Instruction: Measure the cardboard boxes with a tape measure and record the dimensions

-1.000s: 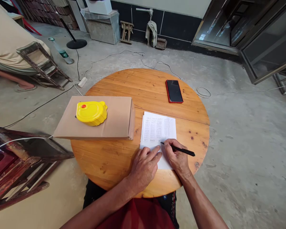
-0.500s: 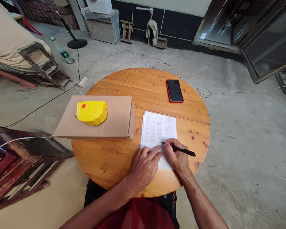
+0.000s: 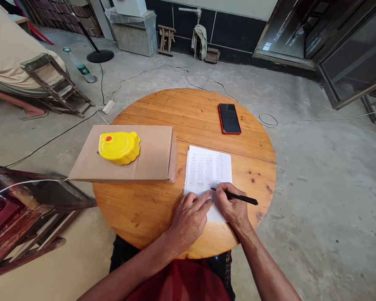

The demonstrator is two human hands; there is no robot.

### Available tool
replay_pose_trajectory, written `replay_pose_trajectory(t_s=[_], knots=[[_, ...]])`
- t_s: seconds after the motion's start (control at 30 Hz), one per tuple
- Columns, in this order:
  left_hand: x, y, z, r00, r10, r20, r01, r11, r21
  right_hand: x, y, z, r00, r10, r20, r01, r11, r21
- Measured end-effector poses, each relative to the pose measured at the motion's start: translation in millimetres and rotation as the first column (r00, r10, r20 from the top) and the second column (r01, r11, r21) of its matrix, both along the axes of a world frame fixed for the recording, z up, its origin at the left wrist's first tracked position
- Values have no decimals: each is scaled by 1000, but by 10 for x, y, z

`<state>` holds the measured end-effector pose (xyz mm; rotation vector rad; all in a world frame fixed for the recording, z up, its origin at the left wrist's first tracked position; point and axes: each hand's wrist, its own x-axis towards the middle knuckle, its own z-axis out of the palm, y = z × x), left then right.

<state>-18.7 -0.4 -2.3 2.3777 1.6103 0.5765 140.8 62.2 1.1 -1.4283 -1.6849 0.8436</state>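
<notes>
White sheets of paper with rows of small handwriting lie on the round wooden table. My right hand grips a black pen, its tip at the paper just below the written rows. Resting on the lower left of the sheet, my left hand is open, fingers flat and pointing toward the pen. The writing is too small to read.
To the left, a cardboard box carries a yellow tape measure. A phone in a red case lies toward the table's far right. Cables, a bottle and wooden chairs stand around on the floor; a person's foot shows at left.
The pen tip has shifted very slightly left and down on the paper. My left hand stays in place; the whole view has drifted a little.
</notes>
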Motion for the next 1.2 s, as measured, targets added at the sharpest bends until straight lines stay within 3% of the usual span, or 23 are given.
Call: replay_pose_trajectory(t_s=[0.13, 0.37, 0.47, 0.6, 0.7, 0.8, 0.9, 0.97, 1.03, 1.2], knots=[[2, 3, -4, 1000, 5, 3, -5, 1000, 0, 22, -14, -20, 991, -88, -99, 81, 994, -68], [0, 3, -17, 1000, -1, 8, 1, 1000, -2, 38, 42, -90, 977, -174, -124, 181, 982, 44], [-6, 12, 16, 1000, -16, -2, 16, 1000, -7, 93, 73, -36, 990, -138, -28, 140, 983, 115], [-59, -25, 67, 998, -42, 48, 43, 999, -27, 243, 94, 105, 978, -36, 205, -18, 966, 256], [-146, -129, 70, 995, -22, 95, 20, 1000, 20, 318, 117, 181, 896, 28, 442, -181, 934, 309], [-246, -270, 49, 996, 45, 83, -49, 997, 54, 283, 174, 194, 734, 48, 678, -338, 891, 302], [-325, -379, 20, 993, 108, 50, -110, 993, 44, 196, 247, 154, 582, 101, 807, -454, 863, 220], [-353, -418, -3, 992, 113, 51, -115, 992, 47, 165, 274, 113, 542, 117, 832, -470, 863, 185], [-363, -433, -27, 993, 102, 63, -106, 992, 71, 179, 263, 72, 572, 110, 813, -440, 877, 191], [-352, -437, -70, 991, 105, 89, -114, 987, 111, 313, 77, -8, 756, 32, 654, -303, 902, 307]])
